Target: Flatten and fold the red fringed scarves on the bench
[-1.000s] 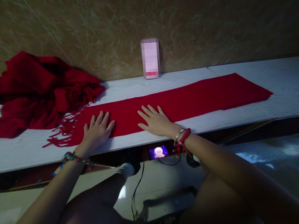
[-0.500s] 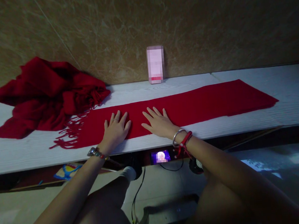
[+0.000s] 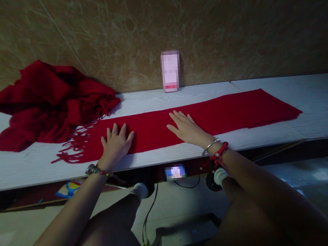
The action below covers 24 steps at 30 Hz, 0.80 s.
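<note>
A folded red scarf (image 3: pixel 153 129) lies flat in a long strip on the white wood-grain table (image 3: pixel 319 101), its fringe spread at the left end. My left hand (image 3: pixel 116 143) rests on the scarf near that fringe, fingers spread, a ring on one finger. Farther right, my right hand (image 3: pixel 188 128) lies on the strip with its fingers stretched out and palm down. Neither hand grips anything. A crumpled heap of red fringed cloth (image 3: pixel 44 105) sits at the left, touching or overlapping the scarf's fringed end.
A blurred-out phone-like object (image 3: pixel 171 70) leans upright against the brown marbled wall (image 3: pixel 230 28). Below the table edge are a lit screen (image 3: pixel 175 172), a blue and yellow packet (image 3: pixel 69 188) and a black cable (image 3: pixel 149 214). My legs are under the table edge.
My hands have slid apart along the scarf: the left a little toward the fringe, the right farther to the right. The scarf's shape is about the same.
</note>
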### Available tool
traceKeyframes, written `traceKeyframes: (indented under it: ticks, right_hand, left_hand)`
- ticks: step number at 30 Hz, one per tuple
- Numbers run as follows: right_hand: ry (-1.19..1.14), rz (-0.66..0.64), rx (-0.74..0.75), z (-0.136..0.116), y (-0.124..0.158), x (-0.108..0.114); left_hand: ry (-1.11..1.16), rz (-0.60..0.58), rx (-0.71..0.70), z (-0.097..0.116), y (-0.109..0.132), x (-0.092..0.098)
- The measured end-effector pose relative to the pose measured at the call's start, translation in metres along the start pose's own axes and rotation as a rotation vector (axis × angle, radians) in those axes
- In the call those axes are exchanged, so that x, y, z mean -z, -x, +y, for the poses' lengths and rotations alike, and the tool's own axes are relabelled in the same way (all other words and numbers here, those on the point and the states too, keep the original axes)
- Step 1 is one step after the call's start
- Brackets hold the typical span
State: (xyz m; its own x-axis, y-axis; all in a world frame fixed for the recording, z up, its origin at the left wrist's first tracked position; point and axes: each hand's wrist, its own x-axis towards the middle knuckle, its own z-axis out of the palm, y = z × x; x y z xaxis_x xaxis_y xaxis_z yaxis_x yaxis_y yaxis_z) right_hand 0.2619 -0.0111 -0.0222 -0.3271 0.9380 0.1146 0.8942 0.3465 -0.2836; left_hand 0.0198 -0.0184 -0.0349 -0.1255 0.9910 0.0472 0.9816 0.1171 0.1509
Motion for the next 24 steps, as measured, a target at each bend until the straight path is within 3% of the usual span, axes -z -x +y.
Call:
traceKeyframes:
  ticks: [4, 8, 14, 17, 19, 21, 24]
  right_hand:
    - [0.048, -0.052, -0.137, 0.01, -0.003, 0.005]
    - [0.128, -0.127, -0.132, 0.017, 0.002, 0.001]
    - [0.162, -0.139, -0.139, 0.032, 0.013, 0.005]
    - [0.155, -0.1, -0.167, 0.035, 0.009, 0.012]
    - [0.165, -0.063, -0.164, 0.035, 0.003, 0.017]
    - [0.183, -0.043, -0.152, 0.035, -0.003, 0.019]
    - [0.201, -0.079, -0.18, 0.041, -0.008, 0.015]
  left_hand:
    - [0.017, 0.048, -0.162, 0.034, 0.004, -0.001]
    - [-0.072, -0.09, -0.258, 0.055, 0.006, 0.0]
    - [-0.069, -0.166, -0.037, 0.042, 0.002, 0.002]
    - [-0.005, -0.145, 0.047, 0.053, -0.001, 0.005]
    - [0.024, -0.11, -0.038, 0.075, -0.004, 0.007]
    - [0.028, -0.087, -0.212, 0.103, -0.007, 0.007]
    - [0.026, -0.121, -0.419, 0.139, -0.014, 0.002]
